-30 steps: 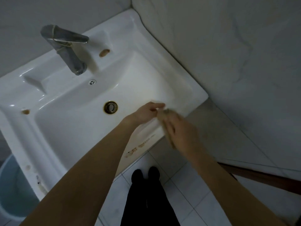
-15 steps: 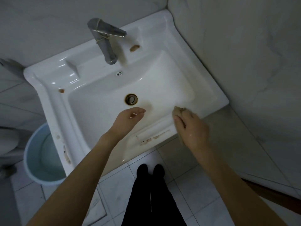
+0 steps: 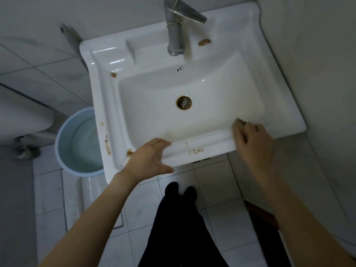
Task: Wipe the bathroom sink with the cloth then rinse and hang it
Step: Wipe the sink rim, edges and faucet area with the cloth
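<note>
A white sink (image 3: 279, 105) fills the upper middle, with a metal tap (image 3: 176, 33) at the back and a rusty drain (image 3: 184, 102) in the basin. Brown stains mark its rim, among them one on the front edge (image 3: 195, 151). My right hand (image 3: 252, 143) grips a small beige cloth (image 3: 238, 123) and presses it on the front right rim; most of the cloth is hidden under the fingers. My left hand (image 3: 152, 158) rests on the front left edge of the sink, fingers straight on top and thumb below the rim.
A light blue bucket (image 3: 63, 139) stands on the tiled floor left of the sink. A white toilet (image 3: 23, 120) is at the far left. Walls close in behind and to the right. My dark trouser legs (image 3: 181, 228) are below the sink.
My left hand has left the basin and come back to the sink's front left edge. My right hand stays on the front right rim with the cloth. The view has swung left.
</note>
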`<state>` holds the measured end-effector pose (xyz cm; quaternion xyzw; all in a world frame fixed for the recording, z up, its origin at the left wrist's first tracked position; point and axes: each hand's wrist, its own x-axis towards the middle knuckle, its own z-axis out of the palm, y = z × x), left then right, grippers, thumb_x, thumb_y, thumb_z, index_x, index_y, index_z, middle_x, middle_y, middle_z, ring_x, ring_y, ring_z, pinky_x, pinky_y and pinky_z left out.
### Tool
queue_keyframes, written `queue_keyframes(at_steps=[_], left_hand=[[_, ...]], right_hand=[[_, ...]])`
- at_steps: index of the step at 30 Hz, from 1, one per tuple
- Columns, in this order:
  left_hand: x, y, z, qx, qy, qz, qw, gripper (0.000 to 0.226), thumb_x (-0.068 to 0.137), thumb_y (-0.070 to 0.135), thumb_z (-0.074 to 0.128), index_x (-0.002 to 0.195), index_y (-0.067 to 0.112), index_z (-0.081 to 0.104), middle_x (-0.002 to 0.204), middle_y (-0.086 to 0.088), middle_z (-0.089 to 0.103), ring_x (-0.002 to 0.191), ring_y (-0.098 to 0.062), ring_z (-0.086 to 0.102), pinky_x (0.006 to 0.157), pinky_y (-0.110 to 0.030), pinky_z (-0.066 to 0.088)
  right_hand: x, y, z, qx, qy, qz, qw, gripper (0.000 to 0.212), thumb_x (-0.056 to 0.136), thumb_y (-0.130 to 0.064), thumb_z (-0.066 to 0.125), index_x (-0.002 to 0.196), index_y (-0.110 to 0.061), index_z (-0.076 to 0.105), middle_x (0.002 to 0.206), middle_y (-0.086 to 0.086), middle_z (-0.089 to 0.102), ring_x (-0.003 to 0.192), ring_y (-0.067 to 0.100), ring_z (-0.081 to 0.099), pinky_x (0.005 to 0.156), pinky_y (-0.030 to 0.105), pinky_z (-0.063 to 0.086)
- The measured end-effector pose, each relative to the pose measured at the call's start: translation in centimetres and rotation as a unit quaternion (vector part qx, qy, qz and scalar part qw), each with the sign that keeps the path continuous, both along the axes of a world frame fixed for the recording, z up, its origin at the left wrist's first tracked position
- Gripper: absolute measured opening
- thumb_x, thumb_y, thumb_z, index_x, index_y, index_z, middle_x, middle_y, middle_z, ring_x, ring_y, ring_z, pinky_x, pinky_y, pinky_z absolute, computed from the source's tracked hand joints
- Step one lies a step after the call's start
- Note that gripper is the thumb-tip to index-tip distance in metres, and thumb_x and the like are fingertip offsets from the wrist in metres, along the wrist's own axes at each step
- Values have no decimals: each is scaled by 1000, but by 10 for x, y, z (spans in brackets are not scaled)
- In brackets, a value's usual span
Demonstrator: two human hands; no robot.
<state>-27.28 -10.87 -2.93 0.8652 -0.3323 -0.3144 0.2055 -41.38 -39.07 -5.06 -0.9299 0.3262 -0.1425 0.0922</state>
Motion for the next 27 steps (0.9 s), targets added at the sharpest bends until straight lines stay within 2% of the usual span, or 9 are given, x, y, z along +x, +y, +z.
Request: queue_keyframes(at_steps=[4, 7, 9, 12, 16, 19, 22, 25, 27], left_hand=[[0, -1, 1, -1, -10, 1, 1000, 83, 59, 46, 84, 132, 23, 53, 130, 8, 53, 117, -11, 51, 93, -21, 40], [1, -2, 2, 8, -17, -5, 1000, 83, 59, 46, 84, 133, 22, 53, 131, 7, 55, 118, -12, 52, 93, -21, 39], [1, -2, 0, 4, -15, 3, 1000, 83, 59, 45, 85, 132, 22, 54, 129, 8, 56, 116, -12, 52, 90, -19, 38], [-1, -2, -1, -11, -6, 29, 999, 81, 56, 43, 86, 129, 24, 56, 123, 10, 58, 109, -9, 54, 85, -17, 36], [-3, -3, -3, -19, 14, 65, 998, 80, 55, 40, 88, 128, 26, 57, 121, 14, 57, 105, -2, 50, 83, -15, 34], [-2, -3, -3, -15, 17, 57, 998, 82, 55, 42, 88, 129, 26, 56, 124, 13, 57, 107, -4, 51, 86, -16, 34], [-2, -4, -2, -7, 10, 55, 998, 82, 56, 41, 88, 129, 25, 56, 121, 13, 56, 101, -3, 49, 82, -16, 34], [-2, -3, -2, -8, 4, 56, 998, 81, 55, 42, 88, 128, 25, 57, 120, 12, 58, 105, -8, 54, 82, -17, 36], [-2, -4, -3, -9, 7, 61, 998, 82, 54, 42, 88, 128, 25, 57, 119, 13, 57, 106, -8, 54, 82, -18, 36]], right_hand=[[29, 92, -6, 23, -42, 99, 994, 38, 96, -34, 47, 67, -13, 59, 63, 6, 52, 53, 24, 48, 44, 32, 38], [27, 67, 1, 26, 5, 157, 987, 36, 96, -38, 49, 71, -17, 63, 65, 5, 57, 56, 25, 54, 46, 33, 44], [11, 22, 7, 26, 38, 103, 994, 35, 97, -43, 46, 81, -17, 64, 69, 8, 58, 61, 28, 55, 52, 29, 43], [-3, -15, 16, 14, 15, 20, 1000, 44, 96, -46, 39, 75, -12, 58, 68, 11, 54, 59, 30, 55, 53, 29, 34], [29, 78, 9, 44, -4, 69, 997, 26, 94, -31, 55, 74, -14, 62, 63, 8, 54, 58, 29, 52, 49, 31, 35], [42, 120, 4, 55, -48, 147, 986, 31, 92, -29, 57, 65, -16, 61, 59, 2, 54, 52, 21, 48, 44, 31, 37], [25, 67, 7, 58, 30, 194, 979, 35, 96, -38, 48, 76, -16, 65, 68, 2, 60, 59, 23, 56, 48, 30, 42], [-3, -26, 12, 33, 58, 73, 995, 47, 98, -50, 36, 87, -14, 64, 76, 10, 61, 69, 30, 59, 59, 32, 41], [-14, -57, 15, 30, 32, 24, 999, 51, 94, -52, 32, 82, -11, 59, 72, 10, 55, 66, 33, 58, 56, 32, 38]])
